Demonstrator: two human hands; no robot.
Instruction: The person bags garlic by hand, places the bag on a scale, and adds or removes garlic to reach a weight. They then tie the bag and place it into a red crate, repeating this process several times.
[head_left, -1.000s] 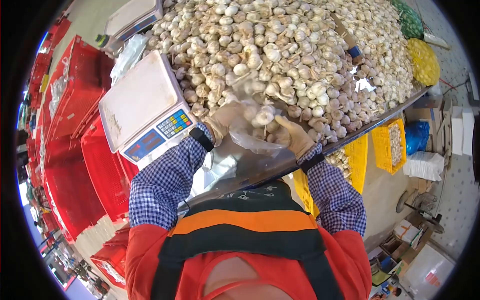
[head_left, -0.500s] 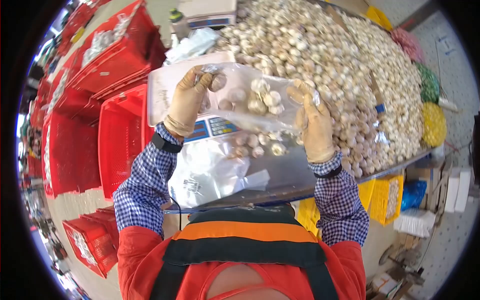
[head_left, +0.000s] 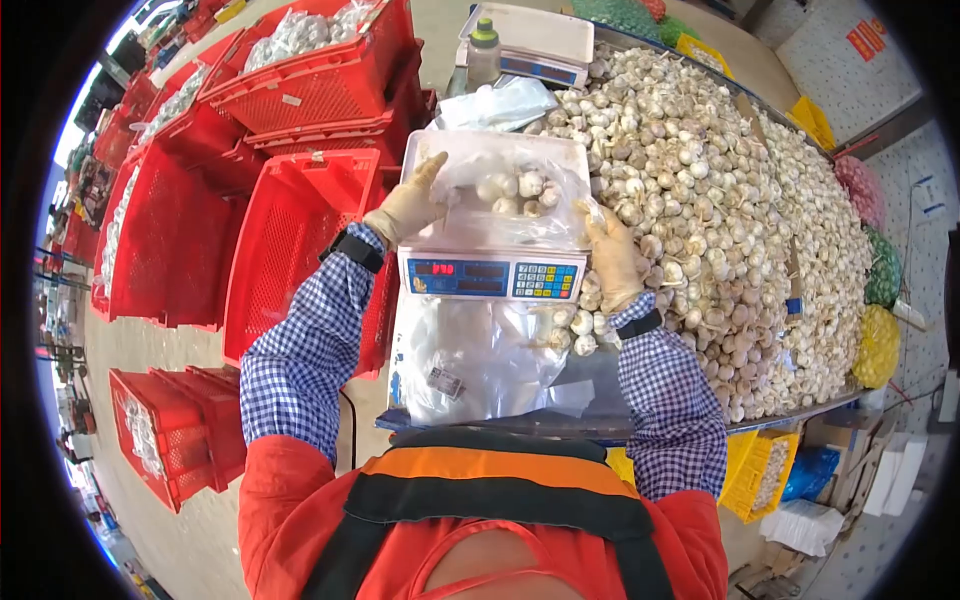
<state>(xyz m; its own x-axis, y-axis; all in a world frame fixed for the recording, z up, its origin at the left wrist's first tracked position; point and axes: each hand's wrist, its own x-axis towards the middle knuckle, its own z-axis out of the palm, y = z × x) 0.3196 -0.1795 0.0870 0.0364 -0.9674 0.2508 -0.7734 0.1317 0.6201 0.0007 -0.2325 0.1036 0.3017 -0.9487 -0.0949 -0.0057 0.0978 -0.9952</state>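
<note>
While red crates (head_left: 290, 230) stand stacked off to my left, my gloved left hand (head_left: 408, 205) pinches the left edge of the clear plastic bag of garlic bulbs (head_left: 510, 195), which rests on the pan of the digital weighing scale (head_left: 490, 275). My gloved right hand (head_left: 612, 262) grips the bag's right edge with its fingers curled, just beside the loose garlic heap (head_left: 720, 200).

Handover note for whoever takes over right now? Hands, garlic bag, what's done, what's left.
Left hand: grips the left edge of the clear bag.
Right hand: grips its right edge.
Bag, holding a few garlic bulbs, rests on the scale platform, beside the garlic pile.
Done: bag part-filled and on the scale.
Left: probably let go and read the display, unreadable here.
</note>
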